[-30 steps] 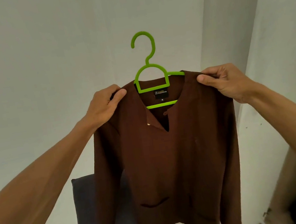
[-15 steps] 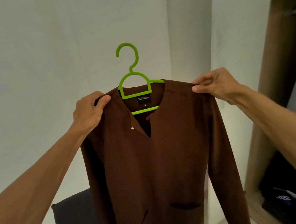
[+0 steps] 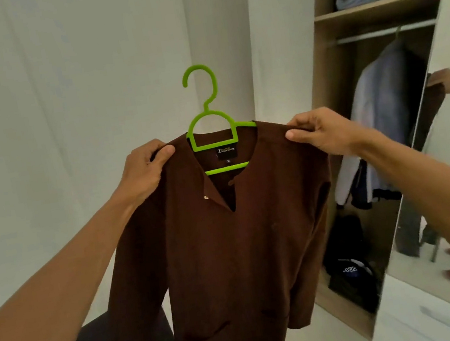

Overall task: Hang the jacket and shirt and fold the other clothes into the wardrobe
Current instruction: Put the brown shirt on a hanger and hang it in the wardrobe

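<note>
Wardrobe (image 3: 320, 74) now turned to — rail (image 3: 384, 33) up beyond right hand (image 3: 326, 133).
Left hand (image 3: 145, 170) and right pinching brown shirt (image 3: 231, 257) shoulders; green hanger (image 3: 214, 144) ready.

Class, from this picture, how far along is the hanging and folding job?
Done: a jacket hangs on the wardrobe rail, and the shirt sits on the green hanger. In hand: the left hand and right hand pinch the shirt's shoulders. Left: hook the hanger over the rail; folding progress cannot be judged.
</note>
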